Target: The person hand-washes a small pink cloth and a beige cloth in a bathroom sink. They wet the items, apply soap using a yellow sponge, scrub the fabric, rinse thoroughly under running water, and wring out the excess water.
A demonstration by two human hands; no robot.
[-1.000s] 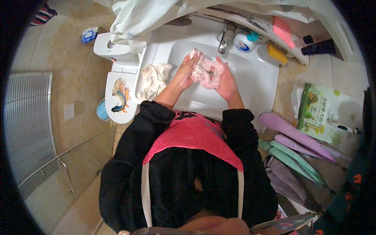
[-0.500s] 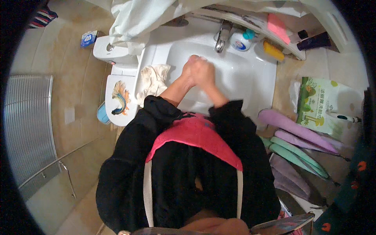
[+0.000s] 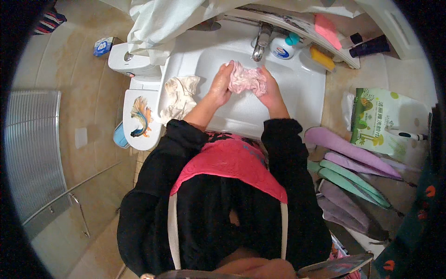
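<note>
A crumpled pink patterned cloth is stretched between my two hands above the white sink basin. My left hand grips its left end and my right hand its right end, fingers partly hidden by the cloth. Just beyond the cloth stands the chrome faucet; I cannot make out any running water. Left of my left wrist, a cream-coloured cloth lies bunched on the sink's left rim.
Behind the basin stand a white bottle with a teal cap and a yellow sponge. On the left is a toilet with a fish-decorated lid. Purple and green towels hang at the right, beside a green-and-white package.
My hands were pressed together over the basin, their contents hidden. They have moved apart, and the pink cloth now shows spread between them.
</note>
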